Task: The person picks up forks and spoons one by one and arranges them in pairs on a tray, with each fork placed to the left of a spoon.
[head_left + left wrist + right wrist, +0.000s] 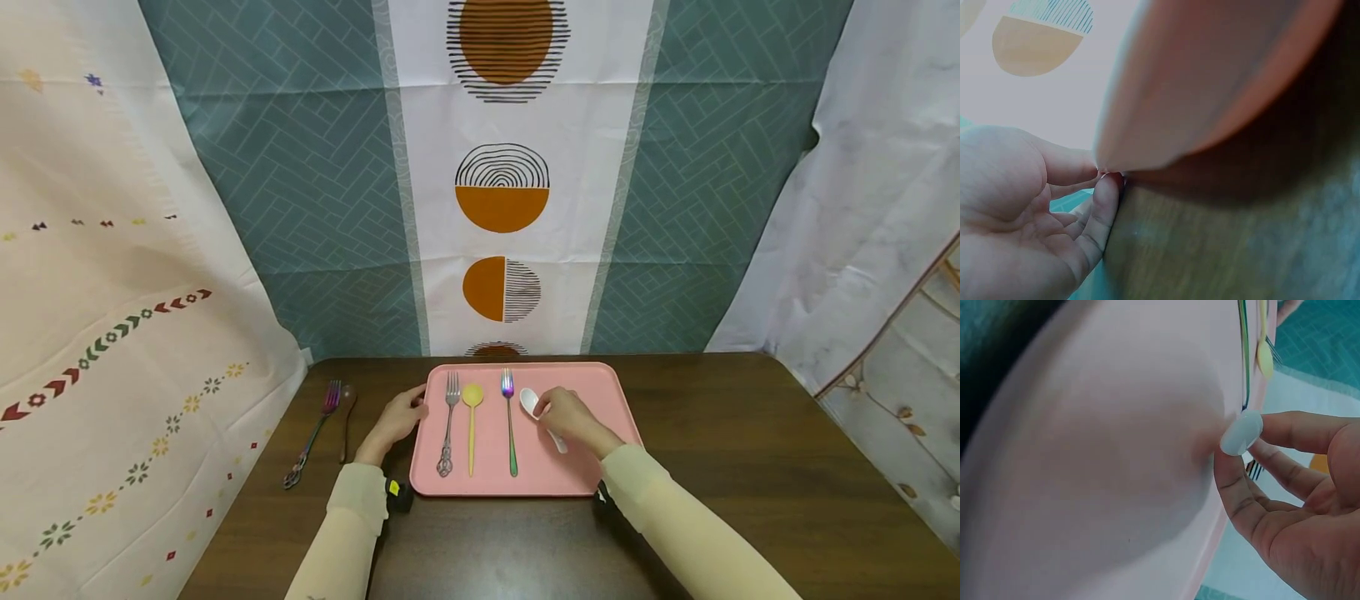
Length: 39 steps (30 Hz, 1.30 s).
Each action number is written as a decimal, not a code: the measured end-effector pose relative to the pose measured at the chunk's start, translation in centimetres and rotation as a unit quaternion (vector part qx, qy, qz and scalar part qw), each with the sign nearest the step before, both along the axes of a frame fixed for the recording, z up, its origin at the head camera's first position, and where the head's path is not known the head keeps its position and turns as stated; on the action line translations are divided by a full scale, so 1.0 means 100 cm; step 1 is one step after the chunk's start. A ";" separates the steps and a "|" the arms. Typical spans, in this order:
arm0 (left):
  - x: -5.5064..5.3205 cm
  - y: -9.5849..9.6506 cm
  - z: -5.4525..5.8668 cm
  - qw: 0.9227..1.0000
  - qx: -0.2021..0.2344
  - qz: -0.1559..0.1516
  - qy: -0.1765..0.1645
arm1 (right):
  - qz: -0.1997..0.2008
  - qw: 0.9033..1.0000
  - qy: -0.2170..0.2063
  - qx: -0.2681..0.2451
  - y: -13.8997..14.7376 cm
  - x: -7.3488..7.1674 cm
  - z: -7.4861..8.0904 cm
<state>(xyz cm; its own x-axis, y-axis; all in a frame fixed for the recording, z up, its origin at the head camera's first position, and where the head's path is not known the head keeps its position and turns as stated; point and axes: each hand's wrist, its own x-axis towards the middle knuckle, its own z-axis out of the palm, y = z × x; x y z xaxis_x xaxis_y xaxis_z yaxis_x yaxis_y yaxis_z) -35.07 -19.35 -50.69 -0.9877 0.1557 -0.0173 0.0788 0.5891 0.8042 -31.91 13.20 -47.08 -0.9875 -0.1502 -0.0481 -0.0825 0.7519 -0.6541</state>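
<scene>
A pink rectangular tray point(592, 392) lies on the table, its left rim pinched between the thumb and finger of my left hand point(398, 421); the left wrist view shows that rim close up. On the tray's right half, my right hand point(572, 415) pinches a white spoon point(528, 399) by its handle, whose end point(1242, 433) shows between thumb and finger in the right wrist view. The spoon slants, bowl toward the back left. To its left lie a fork with a rainbow sheen point(511, 429), a yellow spoon point(472, 417) and a silver fork point(448, 421), bowls and tines pointing away.
On the brown wooden table point(720, 442), left of the tray, rest a dark spoon point(347, 417) and a purple-and-green fork point(315, 435) with an ornate handle. A patterned cloth point(502, 233) hangs behind the table's back edge.
</scene>
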 end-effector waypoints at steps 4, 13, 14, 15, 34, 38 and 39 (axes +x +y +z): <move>0.000 0.000 0.002 1.000 -0.001 0.002 0.000 | 0.008 0.999 0.024 0.034 -0.006 0.001 0.000; -0.001 0.000 0.003 1.000 -0.003 -0.001 0.000 | 0.003 0.996 0.024 0.089 -0.025 0.005 0.002; -0.001 0.000 0.003 1.000 -0.003 -0.001 0.000 | 0.002 0.996 0.022 0.090 -0.027 0.005 0.003; -0.001 0.000 0.002 1.000 -0.003 -0.001 0.001 | 0.000 0.996 0.018 0.091 -0.028 0.006 0.003; -0.001 -0.001 0.000 1.000 -0.005 -0.001 -0.002 | -0.002 0.996 -0.008 0.084 -0.035 0.014 0.004; -0.001 -0.001 0.000 1.000 -0.007 0.001 -0.004 | 0.005 0.996 -0.011 0.083 -0.035 0.015 0.005; -0.002 0.000 0.000 1.000 -0.008 0.000 -0.004 | 0.006 0.996 -0.011 0.084 -0.035 0.016 0.005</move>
<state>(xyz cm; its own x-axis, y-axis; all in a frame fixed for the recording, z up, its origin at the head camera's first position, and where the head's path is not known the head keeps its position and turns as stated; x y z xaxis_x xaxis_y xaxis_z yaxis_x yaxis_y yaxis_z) -35.23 -19.39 -50.70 -0.9875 0.1552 -0.0272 0.0727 0.6017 0.7954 -30.35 9.72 -46.59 -0.9841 -0.1493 -0.0958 -0.0783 0.8505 -0.5200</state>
